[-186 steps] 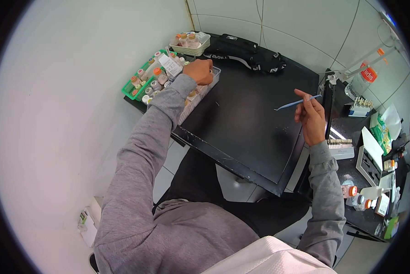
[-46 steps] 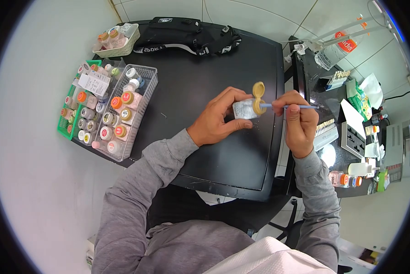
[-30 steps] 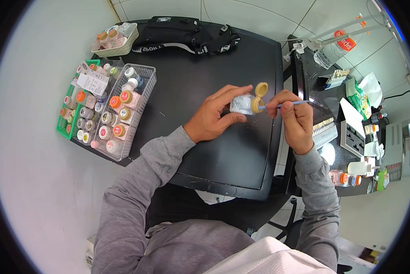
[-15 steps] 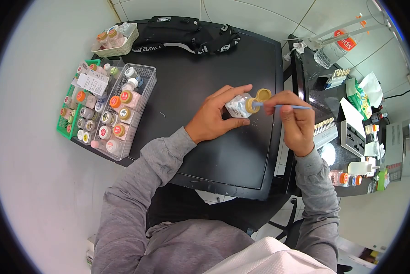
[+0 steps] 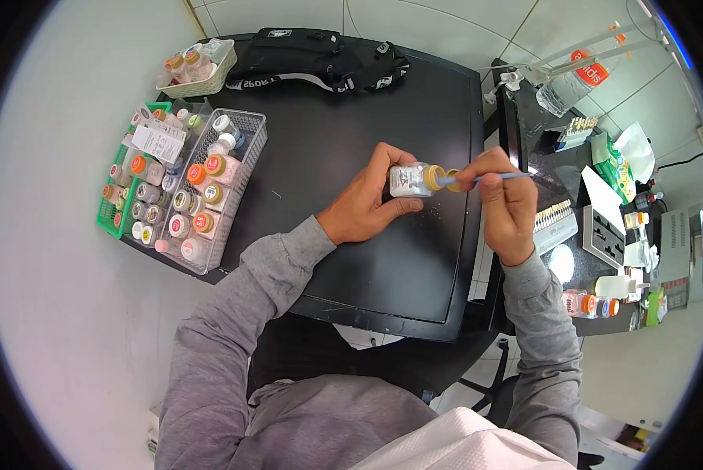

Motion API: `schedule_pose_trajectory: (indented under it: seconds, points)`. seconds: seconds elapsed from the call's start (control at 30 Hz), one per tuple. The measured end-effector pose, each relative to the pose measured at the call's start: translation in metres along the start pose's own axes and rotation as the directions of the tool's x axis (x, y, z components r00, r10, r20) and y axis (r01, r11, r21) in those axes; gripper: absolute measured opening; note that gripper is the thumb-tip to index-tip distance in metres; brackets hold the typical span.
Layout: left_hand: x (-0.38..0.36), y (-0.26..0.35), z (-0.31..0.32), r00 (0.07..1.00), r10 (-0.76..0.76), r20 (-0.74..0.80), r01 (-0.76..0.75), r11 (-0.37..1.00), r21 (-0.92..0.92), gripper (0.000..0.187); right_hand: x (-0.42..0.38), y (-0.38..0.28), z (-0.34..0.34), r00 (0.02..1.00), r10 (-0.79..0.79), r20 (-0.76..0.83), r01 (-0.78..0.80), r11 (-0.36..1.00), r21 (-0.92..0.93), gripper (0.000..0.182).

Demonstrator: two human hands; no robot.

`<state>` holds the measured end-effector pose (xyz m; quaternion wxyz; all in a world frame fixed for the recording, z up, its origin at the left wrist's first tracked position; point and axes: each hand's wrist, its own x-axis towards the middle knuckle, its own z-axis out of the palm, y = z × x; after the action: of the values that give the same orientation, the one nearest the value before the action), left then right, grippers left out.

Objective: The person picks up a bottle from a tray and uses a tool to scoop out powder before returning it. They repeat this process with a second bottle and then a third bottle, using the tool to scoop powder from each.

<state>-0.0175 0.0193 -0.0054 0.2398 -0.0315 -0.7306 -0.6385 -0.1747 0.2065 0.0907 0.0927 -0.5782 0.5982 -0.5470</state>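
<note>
My left hand (image 5: pixel 365 202) is closed around a small clear bottle (image 5: pixel 409 181) with a white label and whitish contents. The bottle lies tipped on its side above the table, its gold neck (image 5: pixel 432 178) pointing right. A gold flip lid (image 5: pixel 453 186) stands open beyond the neck, partly covered by my right fingers. My right hand (image 5: pixel 507 213) pinches a thin light-blue stick (image 5: pixel 514 175), whose left end reaches the bottle's mouth. Whether its tip is inside is hard to see. Tiny pale crumbs (image 5: pixel 432 215) are scattered on the table below the bottle.
Plastic baskets (image 5: pixel 246 168) of small capped jars stand at the table's left. A black bag (image 5: pixel 304 63) lies along the back edge of the black table (image 5: pixel 351 290). On the right-hand desk are shade guides (image 5: pixel 555 227), a large bottle (image 5: pixel 575 82) and a tissue pack (image 5: pixel 616 168).
My left hand has turned the bottle, so its label now faces up and the open lid has swung lower. The blue stick has tilted, its right end a little higher.
</note>
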Motion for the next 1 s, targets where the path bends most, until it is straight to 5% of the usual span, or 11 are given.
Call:
schedule_pose_trajectory:
  seconds: [0.13,0.23,0.43,0.53,0.63,0.73,0.83,0.93,1.0]
  points:
    - [-0.001,0.004,-0.008,0.993,-0.091,0.071,0.096,0.993,-0.067,0.054,0.001,0.007,-0.003,0.996,0.028,0.080,-0.030,0.999,0.024,0.039]
    - [0.000,0.015,-0.006,0.983,-0.153,0.100,0.165,0.978,-0.124,0.057,-0.001,0.002,-0.001,0.998,0.045,-0.052,-0.045,0.999,0.009,0.037]
    - [-0.003,0.022,-0.009,0.980,-0.146,0.138,0.157,0.985,-0.071,0.064,0.004,0.005,-0.008,0.994,-0.036,0.107,0.037,0.999,-0.015,0.035]
    - [-0.002,0.025,-0.005,0.973,-0.185,0.134,0.197,0.977,-0.078,0.069,0.003,0.005,-0.003,1.000,-0.006,-0.012,0.006,1.000,0.000,0.034]
    - [-0.004,0.018,-0.005,0.991,-0.082,0.109,0.105,0.968,-0.227,0.075,0.005,0.005,-0.006,0.989,-0.069,0.132,0.075,0.996,-0.042,0.034]
    - [-0.004,0.028,-0.005,0.970,-0.225,0.097,0.229,0.973,-0.033,0.081,0.002,0.007,-0.005,1.000,-0.023,0.012,0.022,0.999,0.050,0.034]
    - [0.000,0.021,-0.005,0.975,-0.213,0.062,0.214,0.977,-0.005,0.078,0.005,0.005,-0.004,0.987,-0.069,0.148,0.076,0.996,-0.038,0.036]
    - [-0.001,0.008,-0.002,0.993,-0.115,0.040,0.115,0.993,-0.003,0.072,0.001,0.004,-0.003,0.999,-0.030,0.030,0.029,0.999,0.031,0.035]
    - [-0.003,0.005,-0.003,0.996,-0.090,-0.029,0.092,0.994,0.053,0.069,0.005,0.001,-0.001,0.992,-0.047,0.118,0.049,0.999,-0.018,0.035]
